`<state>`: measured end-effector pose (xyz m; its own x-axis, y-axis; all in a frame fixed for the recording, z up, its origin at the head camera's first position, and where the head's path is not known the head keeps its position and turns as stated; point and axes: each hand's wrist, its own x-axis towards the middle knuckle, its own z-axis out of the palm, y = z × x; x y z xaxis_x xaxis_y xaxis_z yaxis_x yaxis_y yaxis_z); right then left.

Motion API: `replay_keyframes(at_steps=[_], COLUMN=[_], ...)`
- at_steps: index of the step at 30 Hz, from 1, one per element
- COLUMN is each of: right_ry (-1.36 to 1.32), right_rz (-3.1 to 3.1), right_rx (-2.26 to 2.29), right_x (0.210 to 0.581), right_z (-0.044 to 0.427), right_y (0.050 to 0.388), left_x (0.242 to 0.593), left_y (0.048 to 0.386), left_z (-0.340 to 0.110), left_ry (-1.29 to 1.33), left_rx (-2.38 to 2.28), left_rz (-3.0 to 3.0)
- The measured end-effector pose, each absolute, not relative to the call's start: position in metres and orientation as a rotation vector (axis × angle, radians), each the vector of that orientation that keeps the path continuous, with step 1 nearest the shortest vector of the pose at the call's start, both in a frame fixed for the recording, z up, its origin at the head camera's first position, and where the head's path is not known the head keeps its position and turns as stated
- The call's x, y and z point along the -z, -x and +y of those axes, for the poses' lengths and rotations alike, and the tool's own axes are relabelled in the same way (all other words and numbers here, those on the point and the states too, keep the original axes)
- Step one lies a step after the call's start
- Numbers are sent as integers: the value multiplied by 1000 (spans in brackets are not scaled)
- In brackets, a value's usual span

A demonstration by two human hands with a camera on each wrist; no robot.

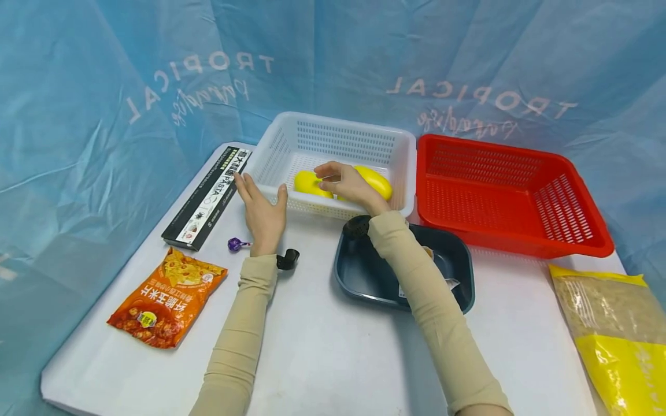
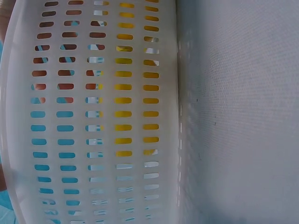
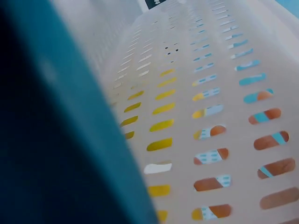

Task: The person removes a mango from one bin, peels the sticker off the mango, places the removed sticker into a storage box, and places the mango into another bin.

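Note:
A white slotted basket stands at the back middle with two smooth yellow rounded objects inside; their kind is not clear. My left hand rests at its near left corner, fingers extended against the rim. Over the basket, my right hand reaches in with loosely bent fingers. Its fingertips are beside the left yellow object, and the right yellow object is partly behind the hand. Nothing shows gripped. Both wrist views look at the basket's outer wall, with yellow showing through the slots.
A dark blue tray holds small items partly hidden by my right sleeve. Beyond it stands a red basket. Left lie a black pasta box, an orange snack bag and a purple-wrapped lollipop. A yellow-and-clear bag lies right.

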<state>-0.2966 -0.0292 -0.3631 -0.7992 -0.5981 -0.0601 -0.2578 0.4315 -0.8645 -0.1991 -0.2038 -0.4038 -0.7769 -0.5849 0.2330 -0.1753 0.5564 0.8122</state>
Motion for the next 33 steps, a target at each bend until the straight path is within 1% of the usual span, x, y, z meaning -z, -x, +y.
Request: replay_keyframes(at_steps=[9,16,20,27,30,33], right_ry=[791,841,909,1052,1095,1082], right_rz=[2442,2490,2544,2655,2703,2762], right_rx=[1218,1078,903,678,628,575], right_x=[362,355,345,327,325,325], right_z=[-18,-8,-1,15,26,42], right_y=[293,285,272,238,228,216], left_x=[406,401,396,391,388,386], left_y=[200,203,202,194,192,191], left_z=[-201,-203,-208,-220,-224,-227], left_ry=[-600,-585,-562,-540,-533,-526], left_rx=[1125,1084,1067,1001,923,844], left_rz=[-2368,-2413,-2466,-2606,-2660,-2702])
